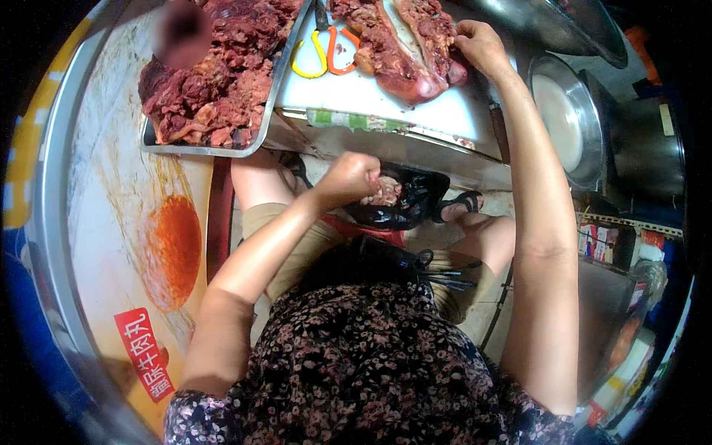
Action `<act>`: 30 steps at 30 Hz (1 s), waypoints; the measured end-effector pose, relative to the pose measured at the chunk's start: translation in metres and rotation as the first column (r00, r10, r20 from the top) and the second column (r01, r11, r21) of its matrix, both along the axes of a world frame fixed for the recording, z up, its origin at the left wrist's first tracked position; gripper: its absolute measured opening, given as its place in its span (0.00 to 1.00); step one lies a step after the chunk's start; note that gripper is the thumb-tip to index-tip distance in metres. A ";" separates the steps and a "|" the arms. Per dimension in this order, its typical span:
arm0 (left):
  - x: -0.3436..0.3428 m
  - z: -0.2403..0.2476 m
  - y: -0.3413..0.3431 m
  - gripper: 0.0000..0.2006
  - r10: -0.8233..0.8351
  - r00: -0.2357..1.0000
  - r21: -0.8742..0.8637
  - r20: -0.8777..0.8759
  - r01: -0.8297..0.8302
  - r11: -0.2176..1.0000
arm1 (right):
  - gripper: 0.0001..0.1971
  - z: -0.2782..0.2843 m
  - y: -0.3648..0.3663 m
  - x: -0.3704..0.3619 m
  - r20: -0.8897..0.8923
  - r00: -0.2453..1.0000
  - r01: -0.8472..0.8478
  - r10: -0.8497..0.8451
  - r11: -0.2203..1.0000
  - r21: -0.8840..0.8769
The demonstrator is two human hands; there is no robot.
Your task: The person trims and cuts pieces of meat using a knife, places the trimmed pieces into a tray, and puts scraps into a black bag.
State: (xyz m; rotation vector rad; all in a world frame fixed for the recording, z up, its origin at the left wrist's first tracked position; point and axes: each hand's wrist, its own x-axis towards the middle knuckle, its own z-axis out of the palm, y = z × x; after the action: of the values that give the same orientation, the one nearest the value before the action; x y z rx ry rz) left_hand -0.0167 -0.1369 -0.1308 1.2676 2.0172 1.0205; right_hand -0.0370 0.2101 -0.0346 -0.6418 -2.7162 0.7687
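A large piece of red meat on the bone (415,85), with a pale bone along its middle, lies on the white board (311,96). At its right edge is my right hand (482,46), fingers closed on the meat. Lower down, my left hand (350,178) is curled into a fist over a black plastic bag (430,196), which has pale meat scraps (387,191) in it. Whatever the left fist holds, if anything, is hidden. Scissors (326,53) with one yellow and one orange handle rest left of the meat.
A steel tray (256,141) heaped with chopped red meat (222,81) stands at the left on a printed tabletop (111,185). Right of the board are a brown handle (498,132) and a steel basin (586,167). My sandalled foot (463,206) is beside the bag.
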 end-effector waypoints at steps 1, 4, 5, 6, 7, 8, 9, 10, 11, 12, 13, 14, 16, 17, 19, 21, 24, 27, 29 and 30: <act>0.006 -0.031 0.006 0.03 -0.003 0.994 -0.027 -0.114 0.000 1.000 | 0.11 -0.001 0.002 0.000 -0.023 0.999 -0.028 0.027 0.999 -0.030; 0.016 -0.072 0.013 0.04 -0.027 0.975 -0.116 -0.220 0.002 0.993 | 0.09 0.003 0.003 0.004 -0.118 0.991 -0.066 0.059 0.997 -0.049; 0.019 -0.076 0.011 0.04 0.002 0.975 -0.078 -0.224 -0.020 0.997 | 0.08 0.006 -0.002 0.008 -0.166 0.985 -0.045 0.043 0.999 -0.009; 0.021 -0.075 0.010 0.05 0.034 0.973 -0.036 -0.230 -0.043 0.998 | 0.08 0.012 -0.009 0.011 -0.218 0.975 -0.023 0.030 0.999 0.035; 0.019 -0.070 0.006 0.15 0.014 0.981 -0.051 -0.195 -0.024 0.998 | 0.09 0.025 -0.018 0.021 -0.234 0.972 -0.016 0.015 1.000 -0.006; 0.018 -0.066 0.002 0.15 0.036 0.976 -0.029 -0.214 -0.043 0.999 | 0.08 0.026 -0.020 0.030 -0.326 0.944 -0.100 0.052 0.986 -0.132; 0.015 -0.051 -0.003 0.15 0.023 0.975 -0.018 -0.222 -0.027 0.999 | 0.06 0.047 -0.045 0.049 -0.303 0.953 -0.115 0.009 0.936 -0.333; 0.009 -0.034 -0.005 0.14 0.008 0.972 -0.002 -0.233 -0.009 1.000 | 0.05 0.056 -0.063 0.072 -0.320 0.944 -0.219 0.079 0.877 -0.428; 0.004 -0.018 -0.006 0.14 0.029 0.969 0.084 -0.247 -0.009 0.996 | 0.05 0.062 -0.079 0.096 -0.244 0.962 -0.225 0.122 0.859 -0.459; 0.000 -0.002 -0.006 0.13 0.048 0.965 0.167 -0.259 -0.005 0.986 | 0.03 0.055 -0.089 0.118 -0.276 0.936 -0.319 0.217 0.854 -0.411; -0.003 0.014 -0.007 0.12 0.074 0.960 0.241 -0.271 -0.007 0.971 | 0.02 0.054 -0.108 0.138 -0.113 0.968 -0.250 0.224 0.818 -0.518; -0.006 0.035 -0.002 0.12 0.115 0.936 0.320 -0.331 -0.004 0.948 | 0.01 0.023 -0.118 0.156 -0.145 0.957 -0.291 0.253 0.796 -0.531; -0.013 0.075 0.012 0.11 0.218 0.877 0.468 -0.428 0.009 0.884 | 0.02 0.003 -0.144 0.177 -0.044 0.945 -0.307 0.324 0.830 -0.466; -0.017 0.092 0.024 0.11 0.281 0.837 0.520 -0.470 0.005 0.854 | 0.05 -0.009 -0.148 0.182 0.031 0.946 -0.287 0.323 0.877 -0.386; -0.035 0.117 0.052 0.11 0.369 0.754 0.587 -0.544 0.028 0.809 | 0.08 -0.031 -0.155 0.188 0.054 0.942 -0.312 0.332 0.922 -0.231; -0.052 0.129 0.086 0.08 0.394 0.698 0.527 -0.598 -0.028 0.849 | 0.08 -0.030 -0.153 0.185 -0.010 0.949 -0.311 0.315 0.931 -0.193; -0.080 0.119 0.138 0.08 0.318 0.631 0.326 -0.707 -0.109 0.939 | 0.08 0.004 -0.150 0.175 -0.060 0.975 -0.220 0.212 0.924 -0.313; -0.097 0.098 0.175 0.08 0.235 0.593 0.141 -0.770 -0.200 0.970 | 0.07 0.021 -0.132 0.157 -0.164 0.983 -0.131 0.075 0.922 -0.363; -0.098 0.102 0.190 0.08 0.164 0.660 0.017 -0.733 -0.223 0.975 | 0.07 0.032 -0.109 0.139 -0.318 0.948 -0.063 0.000 0.980 -0.188; -0.098 0.104 0.192 0.08 0.169 0.674 0.033 -0.719 -0.210 0.977 | 0.07 0.037 -0.098 0.127 -0.372 0.926 -0.026 -0.060 0.975 -0.222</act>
State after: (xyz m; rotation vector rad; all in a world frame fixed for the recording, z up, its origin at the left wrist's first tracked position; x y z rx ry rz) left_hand -0.1151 0.0549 -0.0269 1.6256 2.7971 0.5639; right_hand 0.0901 0.1122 0.0024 -0.4996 -2.2911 1.0812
